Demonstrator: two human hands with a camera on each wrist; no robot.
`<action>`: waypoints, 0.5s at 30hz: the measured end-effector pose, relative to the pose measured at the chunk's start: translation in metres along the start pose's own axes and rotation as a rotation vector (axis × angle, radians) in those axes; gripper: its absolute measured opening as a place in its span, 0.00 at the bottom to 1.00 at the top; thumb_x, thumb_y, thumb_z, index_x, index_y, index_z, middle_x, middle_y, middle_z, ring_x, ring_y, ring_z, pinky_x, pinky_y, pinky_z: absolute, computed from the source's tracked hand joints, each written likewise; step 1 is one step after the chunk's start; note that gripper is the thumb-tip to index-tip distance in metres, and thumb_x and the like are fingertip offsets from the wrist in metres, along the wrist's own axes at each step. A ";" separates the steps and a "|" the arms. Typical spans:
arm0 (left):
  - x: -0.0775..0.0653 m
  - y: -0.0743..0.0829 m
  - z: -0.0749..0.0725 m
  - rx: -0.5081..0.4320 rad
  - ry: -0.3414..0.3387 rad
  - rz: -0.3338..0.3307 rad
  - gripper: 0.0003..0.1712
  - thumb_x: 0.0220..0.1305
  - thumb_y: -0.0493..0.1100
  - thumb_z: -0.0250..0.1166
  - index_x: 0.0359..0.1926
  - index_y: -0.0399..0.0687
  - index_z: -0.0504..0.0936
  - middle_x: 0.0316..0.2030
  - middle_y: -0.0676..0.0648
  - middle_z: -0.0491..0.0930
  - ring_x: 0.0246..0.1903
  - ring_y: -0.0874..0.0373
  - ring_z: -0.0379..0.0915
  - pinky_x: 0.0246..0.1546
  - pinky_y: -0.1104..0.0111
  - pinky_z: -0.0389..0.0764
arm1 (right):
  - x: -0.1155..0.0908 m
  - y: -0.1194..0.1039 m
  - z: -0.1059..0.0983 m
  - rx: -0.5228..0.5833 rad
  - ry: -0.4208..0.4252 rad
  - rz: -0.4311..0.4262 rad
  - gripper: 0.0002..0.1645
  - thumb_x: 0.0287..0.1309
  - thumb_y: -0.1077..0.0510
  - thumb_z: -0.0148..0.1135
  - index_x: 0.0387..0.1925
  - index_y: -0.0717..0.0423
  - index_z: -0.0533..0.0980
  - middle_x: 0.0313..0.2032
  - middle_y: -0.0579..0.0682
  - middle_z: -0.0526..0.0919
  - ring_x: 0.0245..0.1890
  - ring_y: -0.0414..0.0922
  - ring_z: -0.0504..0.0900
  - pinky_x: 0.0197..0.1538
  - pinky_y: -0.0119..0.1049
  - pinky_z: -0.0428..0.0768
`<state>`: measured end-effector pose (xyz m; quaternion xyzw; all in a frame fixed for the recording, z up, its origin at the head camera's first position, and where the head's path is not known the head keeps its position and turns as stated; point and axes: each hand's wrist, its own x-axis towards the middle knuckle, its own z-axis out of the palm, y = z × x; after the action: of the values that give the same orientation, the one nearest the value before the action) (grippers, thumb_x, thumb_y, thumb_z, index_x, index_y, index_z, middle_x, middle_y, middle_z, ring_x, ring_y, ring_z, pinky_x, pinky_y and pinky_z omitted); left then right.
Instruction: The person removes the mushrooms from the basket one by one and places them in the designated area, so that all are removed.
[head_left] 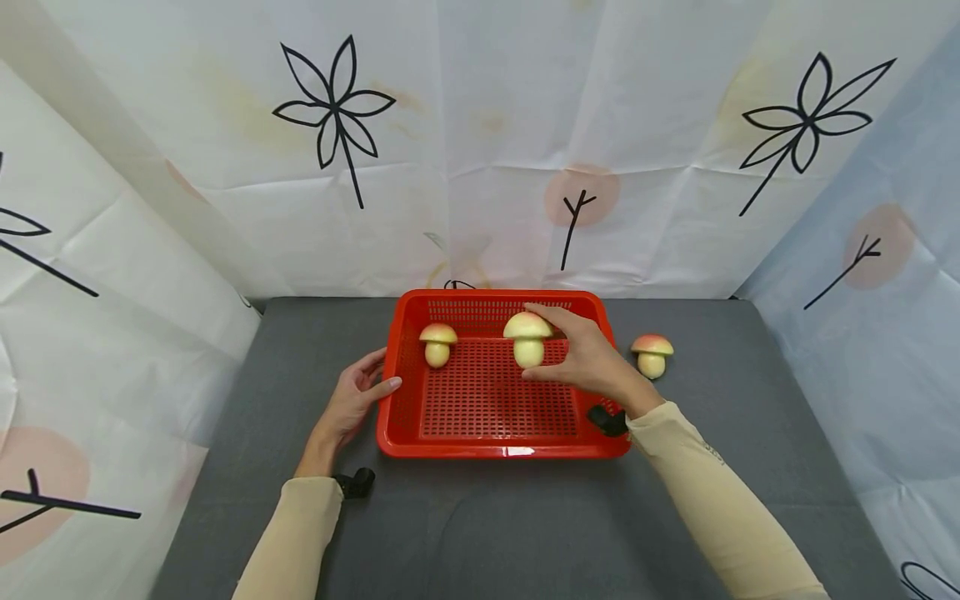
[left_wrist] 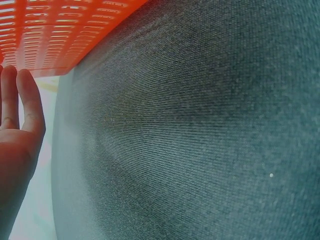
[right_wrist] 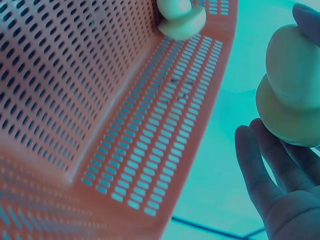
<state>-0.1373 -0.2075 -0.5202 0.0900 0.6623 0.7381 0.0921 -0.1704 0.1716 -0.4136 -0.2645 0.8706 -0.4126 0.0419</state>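
Observation:
My right hand [head_left: 588, 354] holds a toy mushroom [head_left: 528, 340] with a yellowish cap and pale stem over the right part of the red basket [head_left: 502, 448]. The thumb is by the stem's foot and the fingers are by the cap; in the right wrist view this mushroom [right_wrist: 295, 75] is raised beyond the basket's rim. At the basket's left side, my left hand [head_left: 351, 402] grips the rim, thumb over the edge and fingers against the outer wall. Inside the basket, at its upper left, rests a second toy mushroom [head_left: 437, 344] with a pinkish cap.
A third toy mushroom [head_left: 652, 356] stands on the grey cloth-covered table [head_left: 480, 533], just right of the basket and beyond the right wrist. White printed curtains [head_left: 487, 108] rise behind the table and along both sides.

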 end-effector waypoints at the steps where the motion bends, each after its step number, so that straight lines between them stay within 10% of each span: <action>1: 0.000 0.000 0.000 0.000 0.001 0.001 0.37 0.69 0.29 0.62 0.75 0.33 0.59 0.68 0.29 0.65 0.61 0.54 0.72 0.54 0.66 0.81 | -0.002 0.000 -0.003 -0.006 0.010 0.004 0.56 0.43 0.54 0.85 0.74 0.52 0.66 0.59 0.47 0.78 0.53 0.47 0.79 0.55 0.51 0.80; 15: 0.001 -0.001 0.000 0.001 -0.003 -0.001 0.37 0.70 0.30 0.62 0.75 0.34 0.59 0.68 0.29 0.65 0.60 0.54 0.72 0.55 0.64 0.81 | -0.037 0.012 -0.036 -0.063 0.117 0.030 0.58 0.45 0.55 0.84 0.75 0.52 0.64 0.63 0.53 0.76 0.55 0.54 0.79 0.56 0.57 0.78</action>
<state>-0.1379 -0.2077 -0.5207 0.0908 0.6626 0.7375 0.0937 -0.1543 0.2212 -0.4045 -0.2278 0.8881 -0.3990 -0.0114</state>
